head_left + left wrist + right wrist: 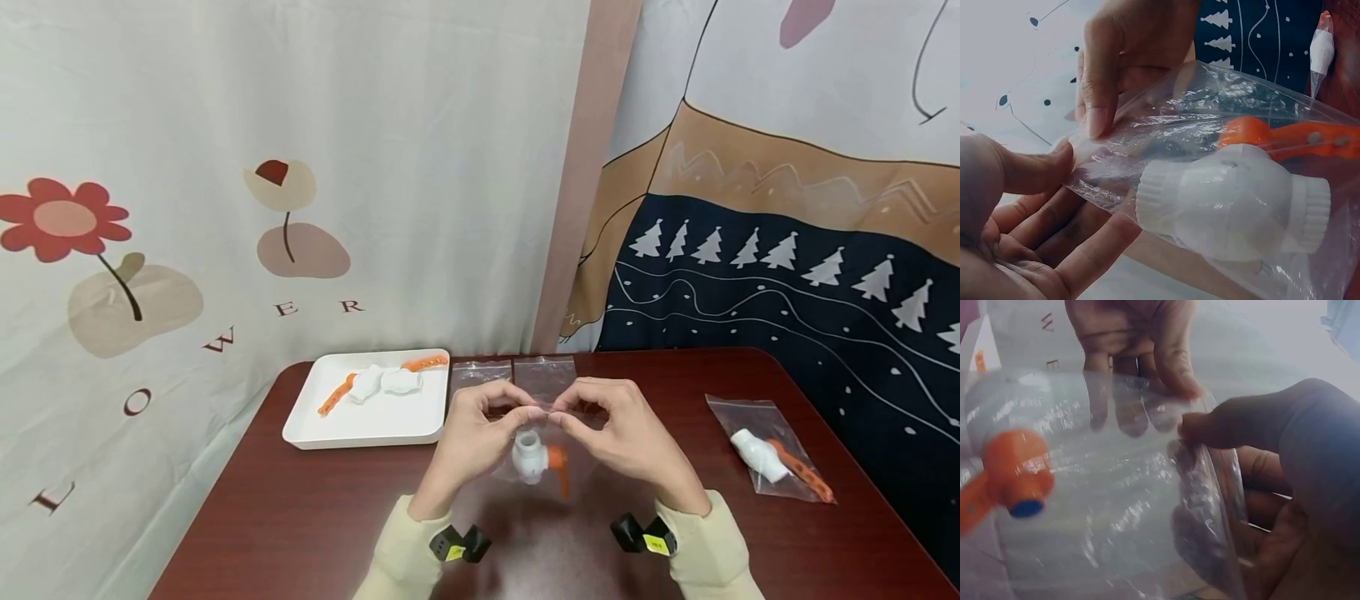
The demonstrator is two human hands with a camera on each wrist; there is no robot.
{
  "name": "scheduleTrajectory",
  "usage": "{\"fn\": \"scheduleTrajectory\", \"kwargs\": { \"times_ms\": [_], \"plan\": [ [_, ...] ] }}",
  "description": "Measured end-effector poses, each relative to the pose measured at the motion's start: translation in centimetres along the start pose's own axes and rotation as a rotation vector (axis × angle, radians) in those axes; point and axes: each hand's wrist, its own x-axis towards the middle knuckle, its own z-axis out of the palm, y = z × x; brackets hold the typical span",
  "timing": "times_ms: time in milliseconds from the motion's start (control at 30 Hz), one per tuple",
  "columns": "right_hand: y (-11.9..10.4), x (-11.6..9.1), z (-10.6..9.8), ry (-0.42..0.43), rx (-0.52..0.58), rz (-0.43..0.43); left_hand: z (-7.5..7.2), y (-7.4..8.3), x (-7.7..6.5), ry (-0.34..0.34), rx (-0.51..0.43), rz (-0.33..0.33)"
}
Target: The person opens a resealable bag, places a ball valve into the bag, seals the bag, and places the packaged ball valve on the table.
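Observation:
Above the table, both hands pinch the top edge of a clear zip bag (1160, 119), thumbs and fingertips close together. My left hand (483, 433) holds it from the left, my right hand (626, 433) from the right. Inside the bag hangs a white plastic ball valve (1235, 200) with an orange handle (1297, 137). In the right wrist view the orange handle (1017, 464) shows a blue spot at its end. The right thumb (1229, 425) presses on the bag's edge there.
A white tray (367, 433) at the back left carries white valve bodies and orange handles. Flat clear bags (543, 375) lie behind the hands. At the right lies another bag with a white valve body (759, 456) and an orange handle (802, 471). Printed curtains hang behind the table.

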Motion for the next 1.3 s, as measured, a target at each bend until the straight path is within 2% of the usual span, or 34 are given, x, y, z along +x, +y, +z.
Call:
{"fn": "scheduleTrajectory", "kwargs": {
  "times_ms": [267,467,600,767,867,1033,1300],
  "plan": [
    [0.1,0.0,0.1,0.019,0.011,-0.024,0.1,-0.8,0.2,-0.082,-0.104,-0.006],
    [0.2,0.0,0.0,-0.027,0.027,0.027,0.4,-1.1,0.3,-0.027,-0.054,0.028],
    [0.3,0.0,-0.1,-0.028,0.02,0.017,0.4,-1.1,0.3,-0.009,-0.041,0.043],
    [0.2,0.0,-0.2,0.003,0.051,-0.025,0.4,-1.2,0.3,-0.064,-0.12,0.04],
    [0.1,-0.1,-0.3,0.01,0.071,-0.009,0.4,-1.3,0.3,-0.08,-0.122,0.036],
    [0.2,-0.1,-0.3,0.008,0.099,0.022,0.5,-1.2,0.3,-0.031,-0.083,0.077],
    [0.1,0.0,-0.1,0.045,0.131,-0.041,0.5,-0.7,0.1,0.023,-0.034,0.145]
  ]
}}
